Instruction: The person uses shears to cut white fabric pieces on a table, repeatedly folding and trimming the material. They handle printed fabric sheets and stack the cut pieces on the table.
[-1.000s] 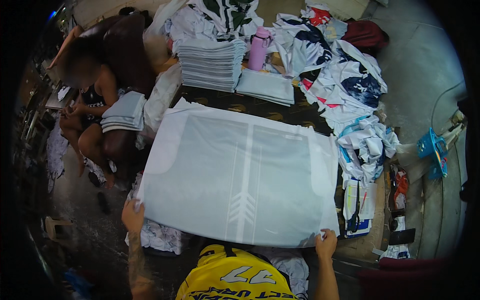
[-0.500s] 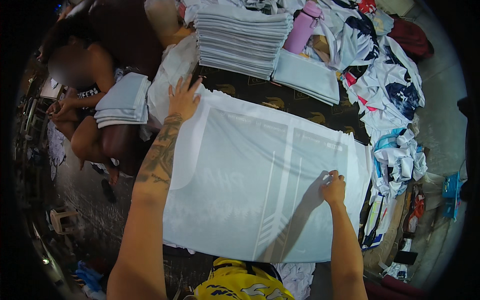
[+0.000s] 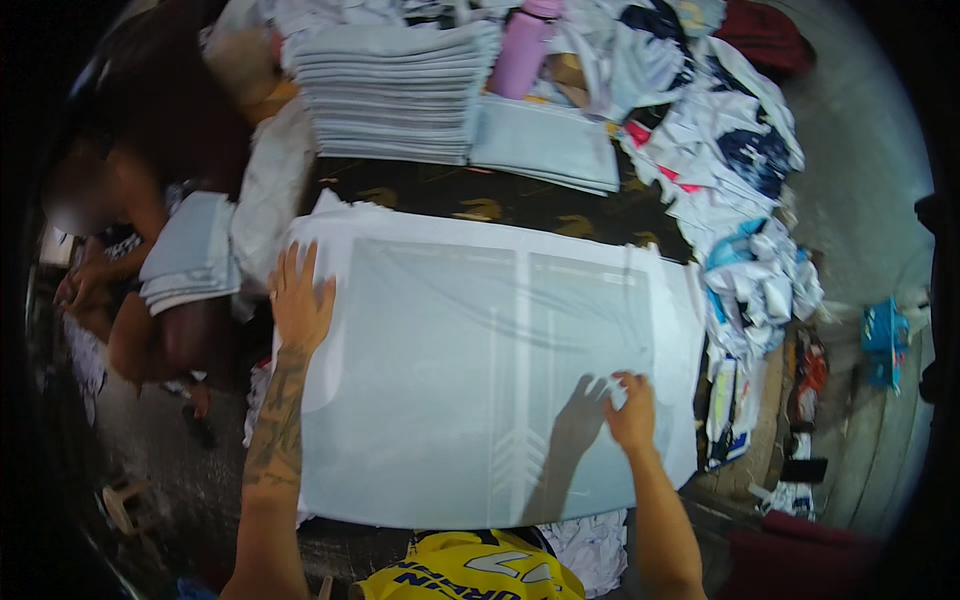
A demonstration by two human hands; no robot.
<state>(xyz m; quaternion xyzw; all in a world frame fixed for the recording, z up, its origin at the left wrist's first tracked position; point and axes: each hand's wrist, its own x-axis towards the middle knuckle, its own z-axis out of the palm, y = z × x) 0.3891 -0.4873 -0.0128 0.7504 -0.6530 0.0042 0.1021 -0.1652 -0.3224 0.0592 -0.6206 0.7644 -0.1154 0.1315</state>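
A grey printed fabric panel (image 3: 420,410) with white borders lies spread over the table in front of me, with faint creases across its upper right part. My left hand (image 3: 302,305) rests on the white border at its left edge, fingers extended and apart. Over the panel's right side is my right hand (image 3: 632,415), its fingers loosely bent and apart, with nothing visible in them. A hand-shaped shadow falls on the cloth to its left.
Behind the panel stand a tall stack of folded grey fabric (image 3: 395,95), a lower folded pile (image 3: 545,140) and a pink bottle (image 3: 525,50). Loose white cloths (image 3: 690,130) heap at the right. A seated person (image 3: 130,210) is at the left, beside a folded grey pile (image 3: 190,245).
My left hand has moved down the panel's left edge and lies flatter. My right hand has shifted slightly nearer to me. The panel looks straighter, and the whole view has shifted.
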